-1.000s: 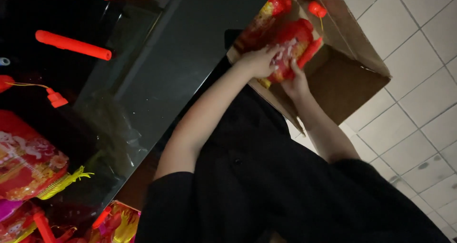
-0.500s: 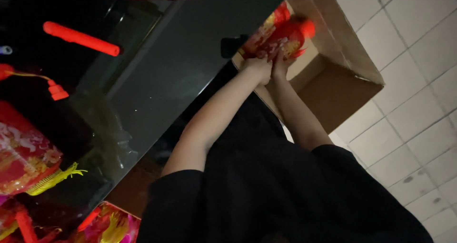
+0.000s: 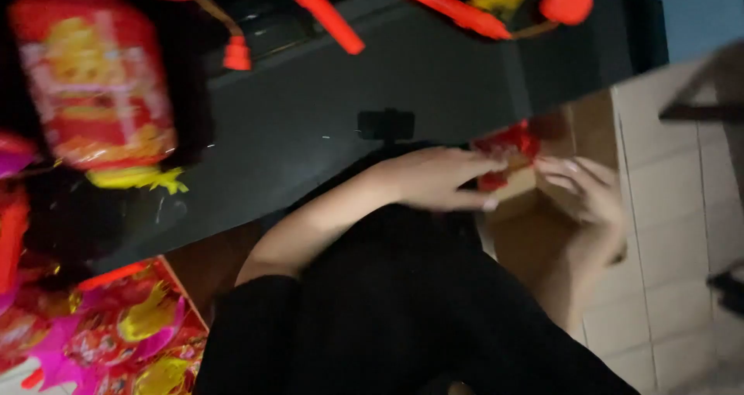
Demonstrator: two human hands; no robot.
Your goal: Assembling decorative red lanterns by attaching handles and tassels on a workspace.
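Observation:
My left hand (image 3: 442,180) reaches out over my black-clothed lap (image 3: 403,317) to a brown cardboard box (image 3: 542,240) on the floor. Its fingers and thumb close around a red and yellow packet (image 3: 508,149) at the box's opening. Just right of that packet, over the box's edge, is my right hand (image 3: 585,190) with its fingers spread; it seems to hold nothing. The frame is blurred and most of the packet is hidden.
A dark glass table (image 3: 434,77) runs across the top, carrying red sticks (image 3: 322,12), a red and yellow lantern-like decoration (image 3: 97,93) and a small dark object (image 3: 385,124). More red, pink and yellow packets (image 3: 132,333) lie lower left. Pale floor tiles (image 3: 666,232) are at the right.
The view has swung and moved closer. Both hands held the red packet above the box; now it is low at the box's opening and my right hand has come off it.

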